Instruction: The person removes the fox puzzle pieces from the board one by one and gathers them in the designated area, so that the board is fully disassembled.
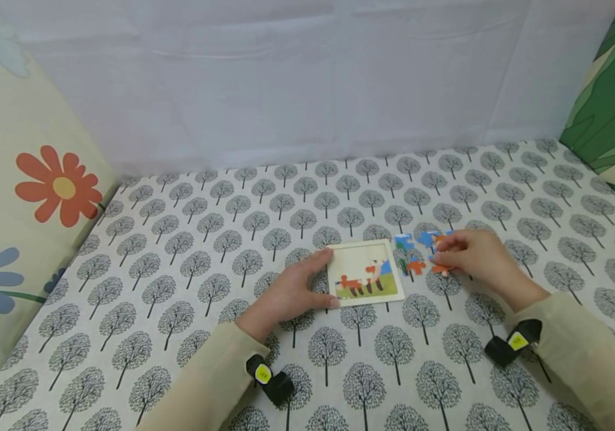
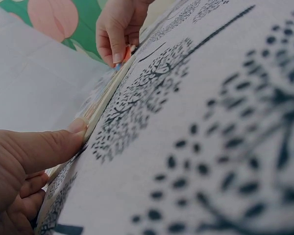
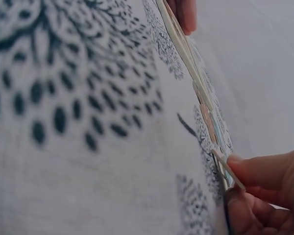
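A square wooden puzzle tray (image 1: 370,301) lies flat on the cloth, its lower part filled with joined pieces showing an orange and white animal on green grass. My left hand (image 1: 295,288) grips the tray's left side, thumb (image 2: 63,144) at the near corner and fingers toward the far corner. To the tray's right, my right hand (image 1: 476,256) pinches a thin puzzle piece (image 3: 228,169), which is tilted up from the cloth in the right wrist view. Loose puzzle pieces (image 1: 415,267) in blue, orange and green lie between the tray and the right hand, some partly hidden by its fingers.
A white tablecloth (image 1: 199,335) printed with dark trees covers the table. Behind it rises a white cloth backdrop (image 1: 307,90). Panels with a red flower (image 1: 61,187) and large green leaves (image 1: 609,96) stand at the left and right sides.
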{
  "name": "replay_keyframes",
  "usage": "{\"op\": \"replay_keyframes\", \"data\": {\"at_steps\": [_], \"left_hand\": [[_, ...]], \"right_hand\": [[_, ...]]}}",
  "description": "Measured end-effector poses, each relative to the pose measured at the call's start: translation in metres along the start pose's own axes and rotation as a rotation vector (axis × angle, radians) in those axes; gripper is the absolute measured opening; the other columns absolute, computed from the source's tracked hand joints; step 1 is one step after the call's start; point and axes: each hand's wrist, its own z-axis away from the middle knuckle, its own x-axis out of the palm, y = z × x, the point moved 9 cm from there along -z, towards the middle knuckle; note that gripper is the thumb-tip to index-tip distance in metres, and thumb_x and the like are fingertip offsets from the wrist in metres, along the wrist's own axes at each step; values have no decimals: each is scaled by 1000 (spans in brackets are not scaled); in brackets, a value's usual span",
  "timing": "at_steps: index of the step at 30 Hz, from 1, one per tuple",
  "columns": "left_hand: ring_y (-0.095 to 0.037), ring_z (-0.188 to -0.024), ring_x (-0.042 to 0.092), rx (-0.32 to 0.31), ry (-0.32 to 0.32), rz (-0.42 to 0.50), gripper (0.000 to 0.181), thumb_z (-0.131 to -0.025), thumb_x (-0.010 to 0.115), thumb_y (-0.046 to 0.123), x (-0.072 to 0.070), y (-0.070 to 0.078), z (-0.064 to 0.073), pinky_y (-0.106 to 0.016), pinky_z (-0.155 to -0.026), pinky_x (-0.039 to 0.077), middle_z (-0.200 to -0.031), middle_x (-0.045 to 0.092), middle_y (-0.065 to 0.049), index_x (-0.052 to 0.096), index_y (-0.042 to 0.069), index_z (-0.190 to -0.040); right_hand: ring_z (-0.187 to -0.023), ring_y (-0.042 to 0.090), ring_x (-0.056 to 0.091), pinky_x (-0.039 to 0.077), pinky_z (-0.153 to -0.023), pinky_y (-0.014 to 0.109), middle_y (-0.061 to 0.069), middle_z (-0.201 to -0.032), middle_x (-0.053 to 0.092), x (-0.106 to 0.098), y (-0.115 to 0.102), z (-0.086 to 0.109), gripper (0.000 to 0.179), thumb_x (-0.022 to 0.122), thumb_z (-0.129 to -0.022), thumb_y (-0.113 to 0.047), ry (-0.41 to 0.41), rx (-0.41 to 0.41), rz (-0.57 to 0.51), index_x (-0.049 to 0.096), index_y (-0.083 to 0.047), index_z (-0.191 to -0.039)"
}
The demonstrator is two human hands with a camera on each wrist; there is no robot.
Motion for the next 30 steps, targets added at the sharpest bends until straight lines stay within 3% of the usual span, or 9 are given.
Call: {"op": "replay_keyframes", "data": {"at_steps": [4,16,30], "left_hand": [[-17,-141,19,-12,0,3,92,-70,79,28,0,-1,0,-38,-115,15,-152,22,5,27,16,-146],[-18,-141,19,-16,1,4,92,-70,78,27,0,-1,0,-38,-115,14,-152,23,5,27,17,-146],[-18,-141,19,-6,-2,16,91,-71,78,27,0,-1,0,-38,-115,14,-152,23,4,27,16,-146]], "right_hand": [[-79,22,54,45,-60,27,9,-89,63,-2,-8,1,32,69,-81,-31,17,-39,106,66,-6,-101],[-73,21,57,46,-56,30,11,-86,66,3,-20,3,22,67,-84,-24,-9,-63,228,65,-5,-96],[-73,19,55,44,-57,28,6,-83,65,2,-13,3,22,66,-85,-26,-3,-77,172,67,-7,-96]]}}
